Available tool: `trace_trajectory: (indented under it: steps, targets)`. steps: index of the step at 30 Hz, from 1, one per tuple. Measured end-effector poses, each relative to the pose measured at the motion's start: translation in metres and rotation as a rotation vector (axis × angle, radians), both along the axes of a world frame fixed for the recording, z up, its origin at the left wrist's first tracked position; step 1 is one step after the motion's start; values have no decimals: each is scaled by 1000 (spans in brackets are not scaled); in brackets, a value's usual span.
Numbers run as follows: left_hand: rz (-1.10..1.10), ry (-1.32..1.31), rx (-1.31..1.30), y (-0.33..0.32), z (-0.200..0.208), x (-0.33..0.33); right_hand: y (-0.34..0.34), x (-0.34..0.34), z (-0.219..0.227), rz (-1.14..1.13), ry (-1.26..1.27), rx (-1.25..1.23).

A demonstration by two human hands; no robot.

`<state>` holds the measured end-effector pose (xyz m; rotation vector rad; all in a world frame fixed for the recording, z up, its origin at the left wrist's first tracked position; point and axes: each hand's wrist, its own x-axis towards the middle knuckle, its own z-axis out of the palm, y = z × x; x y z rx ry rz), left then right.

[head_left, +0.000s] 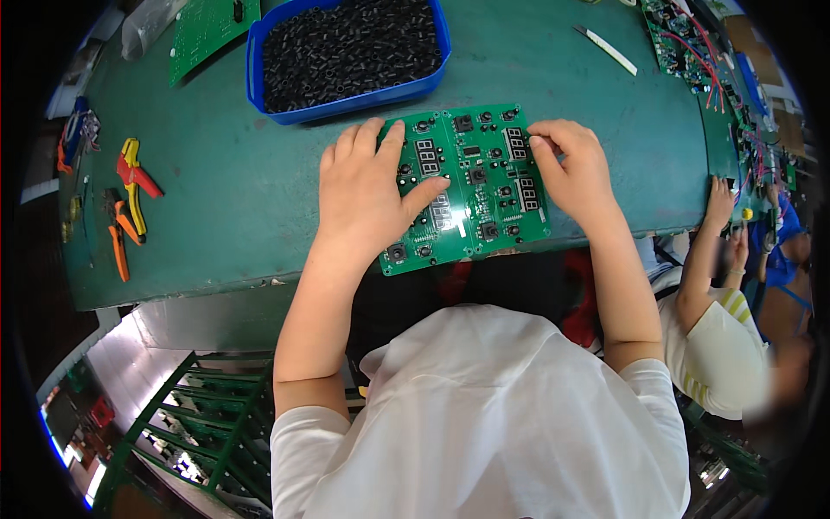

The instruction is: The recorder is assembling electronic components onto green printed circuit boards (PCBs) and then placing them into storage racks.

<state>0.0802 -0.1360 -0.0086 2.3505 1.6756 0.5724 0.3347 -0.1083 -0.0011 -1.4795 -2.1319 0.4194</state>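
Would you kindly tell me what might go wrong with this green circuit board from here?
The circuit board lies at the bench's near edge, so a nudge might send it off. The blue bin of black pieces stands close behind; a bump might spill some. The left hand rests over mounted parts; pressing might strain them.

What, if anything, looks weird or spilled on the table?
Nothing looks spilled: the black pieces sit inside the blue tub. But the near left corner of the green circuit board seems to poke off the table.
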Motion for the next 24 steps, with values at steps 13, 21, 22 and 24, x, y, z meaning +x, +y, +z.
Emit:
trace_trajectory:
  steps: [13,21,22,24]
  targets:
    - [-47,-112,-110,11,5,-8,0,14,-13,24,49,-15]
    - [59,-392,21,15,-14,-31,-4,11,-12,-6,77,-56]
    - [64,-431,66,14,-17,-34,-5,9,-11,13,67,-62]
    - [134,-508,97,8,-22,-39,-5,6,-8,-4,37,-81]
